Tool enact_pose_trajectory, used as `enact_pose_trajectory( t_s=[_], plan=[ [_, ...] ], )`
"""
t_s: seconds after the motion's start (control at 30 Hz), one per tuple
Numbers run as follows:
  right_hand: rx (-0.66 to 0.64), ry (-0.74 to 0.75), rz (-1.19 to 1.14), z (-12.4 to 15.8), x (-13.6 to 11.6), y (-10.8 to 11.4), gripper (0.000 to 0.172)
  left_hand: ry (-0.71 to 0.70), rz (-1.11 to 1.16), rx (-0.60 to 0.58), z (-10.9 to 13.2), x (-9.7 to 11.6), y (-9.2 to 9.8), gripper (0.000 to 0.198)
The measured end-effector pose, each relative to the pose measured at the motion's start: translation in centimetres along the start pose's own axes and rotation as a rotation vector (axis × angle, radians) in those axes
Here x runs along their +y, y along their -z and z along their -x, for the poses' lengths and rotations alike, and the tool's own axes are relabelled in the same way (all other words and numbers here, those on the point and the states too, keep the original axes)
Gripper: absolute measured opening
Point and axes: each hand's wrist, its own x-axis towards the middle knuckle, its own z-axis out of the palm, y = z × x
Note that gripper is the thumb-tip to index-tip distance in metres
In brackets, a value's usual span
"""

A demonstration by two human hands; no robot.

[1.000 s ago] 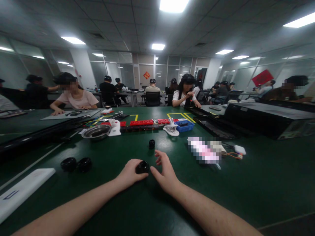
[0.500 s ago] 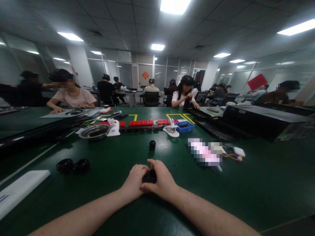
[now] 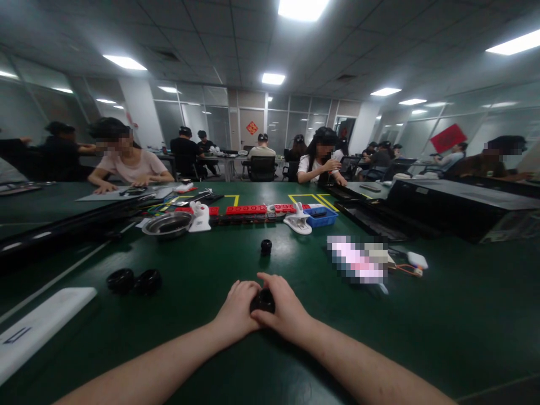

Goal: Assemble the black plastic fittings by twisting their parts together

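A glossy black round piece [image 3: 265, 302] with a hollow top sits between my two hands near the front of the green table. My left hand [image 3: 238, 304] wraps round its left side, with the fingers partly hidden behind it. My right hand [image 3: 284, 301] grips the right side, thumb in front and index finger stretched over the far side. Straight beyond my hands stands a smaller black round piece [image 3: 266, 247]. Two more black round pieces, one on the left [image 3: 120, 280] and one beside it [image 3: 148, 281], lie close together to the left.
A white board [image 3: 50, 326] lies at the near left. Farther back are a metal bowl [image 3: 167, 225], white clips [image 3: 297, 220], red strips [image 3: 246, 209] and a blue tray [image 3: 321, 218]. A large black case [image 3: 459, 208] stands right. Co-workers sit across the table.
The whole view has shifted slightly to the left, so things appear a little farther right. My hands keep their hold on the black round piece.
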Motion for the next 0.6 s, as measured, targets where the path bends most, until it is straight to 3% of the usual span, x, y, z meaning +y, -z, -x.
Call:
enact_pose_trajectory(
  t_s=[0.17, 0.37, 0.47, 0.6],
  plan=[
    [-0.02, 0.098, -0.114, 0.37, -0.29, 0.62, 0.07, 0.034, -0.007, 0.014, 0.05, 0.1, 0.06, 0.04],
    [0.031, -0.002, 0.029, 0.17, -0.58, 0.52, 0.068, -0.007, -0.007, 0.014, 0.08, -0.11, -0.07, 0.04],
    [0.014, 0.04, -0.033, 0.13, -0.27, 0.33, 0.061, 0.011, 0.0, 0.028, 0.13, 0.27, 0.06, 0.043],
    [0.011, 0.091, -0.104, 0.3, -0.32, 0.73, 0.066, 0.01, -0.007, 0.022, 0.08, 0.33, 0.08, 0.043]
  ],
)
